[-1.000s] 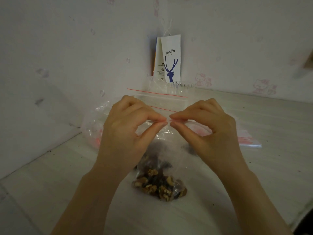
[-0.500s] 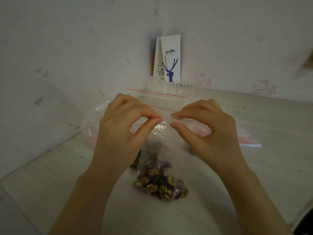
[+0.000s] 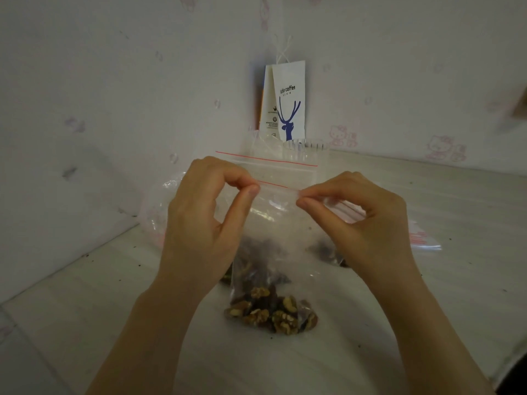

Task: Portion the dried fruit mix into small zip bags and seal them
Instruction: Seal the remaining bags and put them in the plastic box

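The left hand and the right hand each pinch the top strip of a small zip bag. Its dried fruit mix rests on the table near the middle, well away from every edge.

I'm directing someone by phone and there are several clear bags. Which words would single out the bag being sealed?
From the white coffee bag in the wall corner, come forward across the table to the nearest small zip bag. Only it has walnut pieces at its bottom, with the left hand and right hand pinching its top.
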